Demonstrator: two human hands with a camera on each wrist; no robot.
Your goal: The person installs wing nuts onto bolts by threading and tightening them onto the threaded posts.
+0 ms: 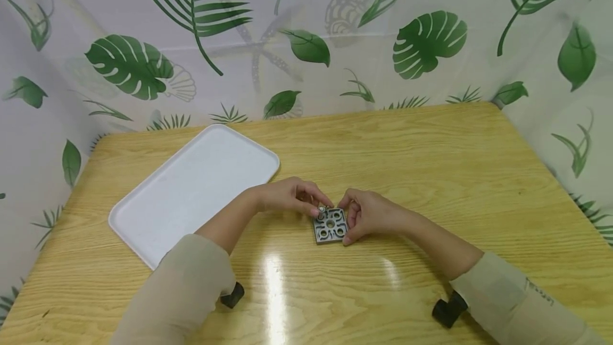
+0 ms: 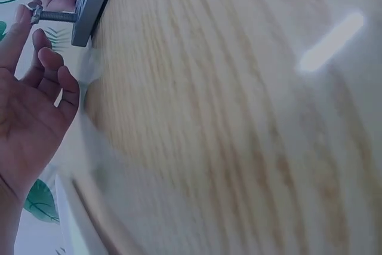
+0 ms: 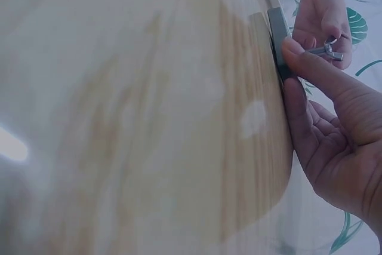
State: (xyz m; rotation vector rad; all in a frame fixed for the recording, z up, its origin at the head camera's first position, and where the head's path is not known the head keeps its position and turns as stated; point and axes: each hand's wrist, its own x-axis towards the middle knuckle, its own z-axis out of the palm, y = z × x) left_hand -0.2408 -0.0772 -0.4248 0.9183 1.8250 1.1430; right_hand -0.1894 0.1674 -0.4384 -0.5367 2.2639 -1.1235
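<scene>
A square grey metal plate [image 1: 330, 224] with several round holes lies on the wooden table in front of me. My right hand [image 1: 375, 213] grips its right side, thumb at the near corner and fingers at the far one. At the plate's far left hole stands a metal bolt [image 2: 58, 17], its threaded shank upright from the plate. The head of the bolt has wing-like lugs in the right wrist view. My left hand [image 1: 283, 196] pinches that head between thumb and index finger, the other fingers loosely bent. The bolt's lower end is hidden in the plate.
A white rectangular tray [image 1: 191, 185] lies at an angle on the left of the table [image 1: 431, 158], behind my left forearm. A cloth backdrop [image 1: 364, 57] printed with green leaves hangs along the back and sides of the table.
</scene>
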